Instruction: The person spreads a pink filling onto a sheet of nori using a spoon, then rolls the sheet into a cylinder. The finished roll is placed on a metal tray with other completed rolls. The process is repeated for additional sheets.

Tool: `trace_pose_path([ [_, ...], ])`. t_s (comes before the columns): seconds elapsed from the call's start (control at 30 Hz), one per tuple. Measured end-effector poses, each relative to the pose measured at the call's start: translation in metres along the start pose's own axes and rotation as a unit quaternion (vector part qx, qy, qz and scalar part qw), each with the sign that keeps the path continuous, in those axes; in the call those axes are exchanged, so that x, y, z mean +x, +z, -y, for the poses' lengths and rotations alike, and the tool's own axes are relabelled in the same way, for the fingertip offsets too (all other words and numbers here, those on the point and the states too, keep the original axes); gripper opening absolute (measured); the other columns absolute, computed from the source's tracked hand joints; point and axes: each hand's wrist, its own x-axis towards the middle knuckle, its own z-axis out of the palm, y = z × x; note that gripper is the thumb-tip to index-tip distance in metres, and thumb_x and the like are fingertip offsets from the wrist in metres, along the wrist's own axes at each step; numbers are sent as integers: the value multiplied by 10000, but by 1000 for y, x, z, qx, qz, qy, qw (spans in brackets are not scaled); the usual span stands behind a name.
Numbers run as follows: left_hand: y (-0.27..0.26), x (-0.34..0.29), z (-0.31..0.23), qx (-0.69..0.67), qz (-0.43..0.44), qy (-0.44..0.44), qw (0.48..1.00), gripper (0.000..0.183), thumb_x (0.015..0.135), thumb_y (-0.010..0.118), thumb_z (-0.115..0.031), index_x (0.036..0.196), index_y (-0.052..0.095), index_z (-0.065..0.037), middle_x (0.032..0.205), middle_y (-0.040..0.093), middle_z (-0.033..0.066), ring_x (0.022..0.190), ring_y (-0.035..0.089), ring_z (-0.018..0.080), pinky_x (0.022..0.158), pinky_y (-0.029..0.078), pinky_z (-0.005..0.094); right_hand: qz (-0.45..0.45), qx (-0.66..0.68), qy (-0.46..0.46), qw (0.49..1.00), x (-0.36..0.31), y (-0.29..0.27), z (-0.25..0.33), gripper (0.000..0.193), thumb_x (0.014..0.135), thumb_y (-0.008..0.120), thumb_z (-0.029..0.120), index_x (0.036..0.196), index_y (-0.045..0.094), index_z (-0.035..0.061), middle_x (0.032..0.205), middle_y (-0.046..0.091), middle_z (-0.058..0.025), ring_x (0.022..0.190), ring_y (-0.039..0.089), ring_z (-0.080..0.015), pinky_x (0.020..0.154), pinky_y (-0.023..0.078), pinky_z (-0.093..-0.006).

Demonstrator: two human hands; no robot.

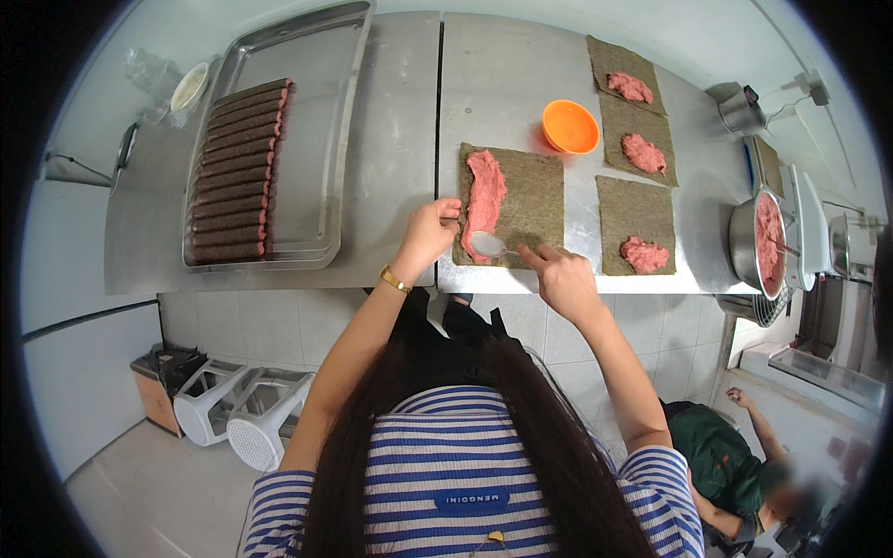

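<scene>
A dark green seaweed sheet (535, 200) lies flat on the metal table in front of me. Along its left side runs a band of pink minced meat paste (485, 191). My right hand (566, 282) grips a metal spoon (485, 244), its bowl pressed on the lower end of the band. At the sheet's left edge, my left hand (430, 237) has curled fingers closed on the border. Beyond the sheet stands an orange bowl (570, 127). Three more seaweed sheets lie to the right, each bearing a lump of meat paste (644, 255).
On the left, a metal tray (316, 167) holds a row of several seaweed rolls (237, 177). At the right end stands a steel bowl (744, 244) of meat paste. White stools (256, 428) are on the floor. A person in green (721, 456) is at lower right.
</scene>
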Motion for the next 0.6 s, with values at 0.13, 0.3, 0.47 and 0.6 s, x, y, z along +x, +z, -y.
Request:
trace_pose_path([
  [0.13,0,-11,-1,33,-23,-4,999,358,792,614,-23,1146,598,23,978,697,141,812,670,176,735,528,295,-67,-37,-42,996,-5,-9,-2,415,759,540,97,1161,636,139,836,579,-39,751,596,-209,639,505,-346],
  [0.3,3,-13,-4,36,-44,4,998,320,794,621,-33,1109,612,25,964,700,143,792,675,180,714,532,299,-87,-57,-20,994,-15,-28,-7,422,742,552,75,1148,649,139,817,569,-30,734,581,-197,641,488,-344],
  [0.47,2,-20,-3,29,-11,-18,999,322,777,644,-30,1091,613,36,929,702,140,789,675,164,710,534,293,-53,-32,10,998,-26,-36,-3,420,729,563,72,1134,658,135,803,563,-31,720,580,-196,651,481,-329],
  [0.6,7,-32,0,15,10,-24,1000,334,750,665,-7,1075,610,49,908,704,136,786,681,156,711,538,281,-52,-44,-35,997,-28,-29,-1,408,732,563,81,1126,659,121,799,560,-33,729,585,-195,647,485,-333],
])
